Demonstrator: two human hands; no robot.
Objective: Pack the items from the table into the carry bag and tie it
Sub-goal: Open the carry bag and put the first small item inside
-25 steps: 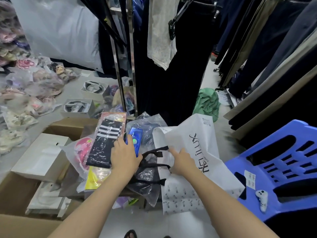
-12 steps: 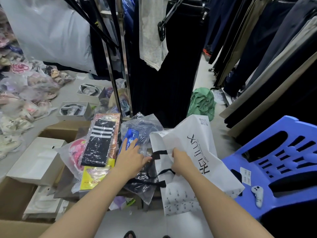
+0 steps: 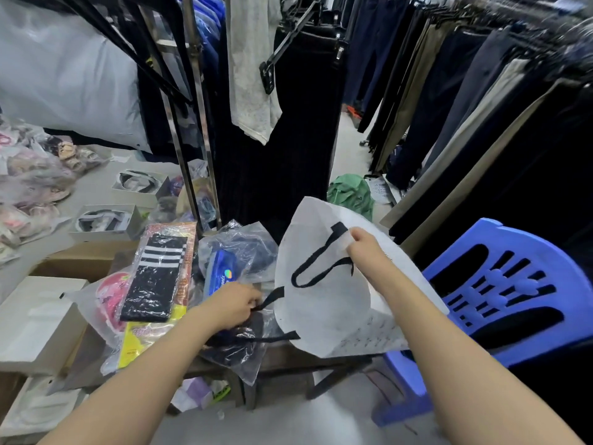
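Observation:
A white carry bag (image 3: 324, 303) with black strap handles is lifted above the low table's right end. My right hand (image 3: 365, 250) pinches its upper edge beside one handle. My left hand (image 3: 232, 305) grips the black strap of the other handle at the bag's lower left. On the table (image 3: 288, 353) lie a packet of black socks with white stripes (image 3: 154, 277), a blue packet (image 3: 221, 274) inside clear plastic, a pink item in a bag (image 3: 110, 298), a yellow packet (image 3: 141, 340) and a dark garment in clear plastic (image 3: 237, 348).
A blue plastic chair (image 3: 500, 293) stands close on the right. Racks of hanging trousers (image 3: 449, 107) fill the back and right. White boxes (image 3: 35, 322) and cardboard sit at the left. A green cloth (image 3: 351, 194) lies on the floor behind.
My right hand has raised the bag's edge up and to the right, so the bag opens out. My left hand left the blue packet and took hold of a handle strap.

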